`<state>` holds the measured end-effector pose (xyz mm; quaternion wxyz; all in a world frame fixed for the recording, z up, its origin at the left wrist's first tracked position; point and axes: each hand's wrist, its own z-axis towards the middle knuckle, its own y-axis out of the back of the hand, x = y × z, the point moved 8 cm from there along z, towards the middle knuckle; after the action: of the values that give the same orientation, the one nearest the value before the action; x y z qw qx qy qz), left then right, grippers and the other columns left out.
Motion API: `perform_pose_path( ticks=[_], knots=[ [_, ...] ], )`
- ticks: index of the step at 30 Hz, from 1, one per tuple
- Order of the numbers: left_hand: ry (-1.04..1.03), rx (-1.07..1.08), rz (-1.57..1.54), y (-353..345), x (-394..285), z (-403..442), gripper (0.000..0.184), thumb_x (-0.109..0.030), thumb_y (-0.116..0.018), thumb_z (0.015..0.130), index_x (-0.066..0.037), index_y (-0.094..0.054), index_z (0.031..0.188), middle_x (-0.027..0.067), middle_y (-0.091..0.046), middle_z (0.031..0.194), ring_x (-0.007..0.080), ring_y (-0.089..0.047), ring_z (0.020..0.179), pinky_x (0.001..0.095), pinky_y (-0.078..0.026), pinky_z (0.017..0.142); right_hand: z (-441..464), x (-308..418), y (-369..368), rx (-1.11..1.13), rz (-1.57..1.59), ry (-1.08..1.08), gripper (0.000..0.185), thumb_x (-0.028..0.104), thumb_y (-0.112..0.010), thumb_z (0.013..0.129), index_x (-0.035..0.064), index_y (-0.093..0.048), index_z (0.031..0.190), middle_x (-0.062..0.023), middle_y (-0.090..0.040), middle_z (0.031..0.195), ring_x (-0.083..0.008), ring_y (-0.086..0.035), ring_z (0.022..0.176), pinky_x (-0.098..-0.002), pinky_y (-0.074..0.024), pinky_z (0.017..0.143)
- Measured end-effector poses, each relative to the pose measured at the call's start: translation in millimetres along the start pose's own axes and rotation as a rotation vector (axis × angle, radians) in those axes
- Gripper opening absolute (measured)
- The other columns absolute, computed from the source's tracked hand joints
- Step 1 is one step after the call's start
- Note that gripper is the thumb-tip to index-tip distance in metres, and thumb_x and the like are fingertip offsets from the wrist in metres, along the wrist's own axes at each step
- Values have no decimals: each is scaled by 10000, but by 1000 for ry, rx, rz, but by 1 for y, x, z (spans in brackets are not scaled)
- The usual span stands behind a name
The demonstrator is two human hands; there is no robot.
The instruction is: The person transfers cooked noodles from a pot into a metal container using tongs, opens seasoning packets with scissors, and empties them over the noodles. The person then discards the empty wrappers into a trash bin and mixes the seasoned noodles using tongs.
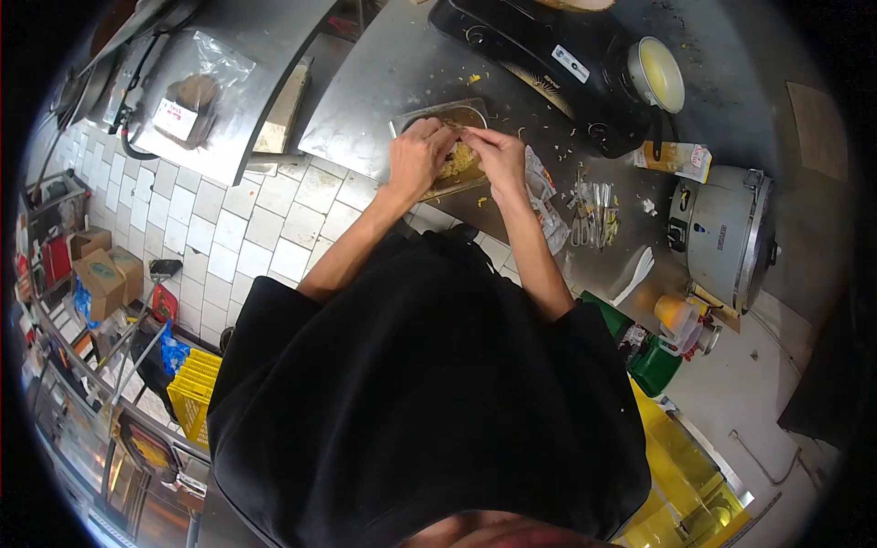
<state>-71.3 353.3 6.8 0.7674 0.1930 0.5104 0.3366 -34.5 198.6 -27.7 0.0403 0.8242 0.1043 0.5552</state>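
Both hands meet above a shallow metal tray near the counter's front edge. Yellow food pieces lie in the tray, below and between the hands. My left hand is over the tray's left side, its fingers bent and closed. My right hand comes in from the right with thumb and forefinger pinched together, close to the left fingertips. What the fingers hold is too small to make out. Yellow scraps are scattered on the metal counter around the tray.
A black stove stands behind, with a white pan at its right. Metal utensils, plastic packaging and a large cooker are to the right. A bagged item lies on the left counter.
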Motion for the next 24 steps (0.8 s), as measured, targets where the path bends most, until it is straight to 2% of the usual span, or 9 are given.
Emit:
perform_pose_path(
  ticks=[3, 6, 9, 13, 16, 19, 22, 24],
  knots=[
    [-33, -12, -35, 0, -3, -3, 135, -155, -688, 840, -138, -732, 967, 29, -637, 834, 231, -639, 773, 377, -520, 605, -8, -25, -2, 2, 273, -276, 260, 90, -700, 899, -4, -711, 1141, -21, -710, 894, -32, -542, 682, -173, -332, 497],
    [-47, 0, -39, 2, -10, -13, 156, -156, -682, 846, -141, -737, 991, 24, -656, 854, 222, -636, 749, 363, -525, 594, -16, -24, -2, 39, 434, -300, 270, 112, -704, 897, -4, -683, 1141, -40, -698, 967, -39, -544, 722, -177, -325, 494],
    [-64, 13, -19, 3, -11, -21, 169, -157, -677, 857, -142, -741, 1012, 20, -670, 856, 213, -633, 730, 351, -528, 585, -22, -21, -2, 21, 449, -368, 233, 190, -777, 850, 32, -714, 1010, -29, -702, 902, -58, -558, 726, -178, -324, 496],
    [-112, 27, -52, 4, -17, -24, 154, -170, -696, 865, -123, -737, 1007, 16, -692, 875, 196, -632, 725, 345, -528, 582, -23, -17, 0, 40, 375, -383, 218, 208, -788, 847, 58, -718, 989, -15, -697, 892, -46, -554, 725, -183, -325, 497],
    [-147, -58, -176, 17, -27, -20, 164, -187, -748, 849, -78, -726, 970, 17, -709, 858, 199, -622, 650, 323, -516, 570, -17, -30, 3, 61, 377, -335, 231, 217, -801, 842, 72, -728, 1006, 16, -676, 860, -32, -545, 720, -189, -341, 519],
    [63, -162, -469, 20, -12, -30, 211, -228, -742, 893, -27, -707, 947, 64, -745, 950, 160, -657, 676, 293, -512, 571, -19, -32, 7, -18, 304, -280, 217, 182, -786, 857, 61, -730, 1028, 33, -659, 837, -24, -539, 710, -184, -339, 527],
    [955, 69, -907, -14, 25, -58, 257, -258, -714, 941, -2, -701, 950, 119, -746, 978, 151, -707, 774, 263, -522, 580, -26, -29, 7, -87, 278, -217, 197, 118, -750, 885, 25, -718, 1055, 26, -667, 851, -22, -536, 699, -167, -318, 499],
    [1126, 142, -1165, -24, 15, -63, 274, -262, -706, 953, 11, -703, 974, 109, -740, 953, 159, -712, 761, 258, -535, 568, -32, -24, 6, -100, 250, -185, 196, 119, -752, 885, 31, -724, 1057, 22, -675, 865, -19, -536, 705, -167, -316, 503]
  ],
)
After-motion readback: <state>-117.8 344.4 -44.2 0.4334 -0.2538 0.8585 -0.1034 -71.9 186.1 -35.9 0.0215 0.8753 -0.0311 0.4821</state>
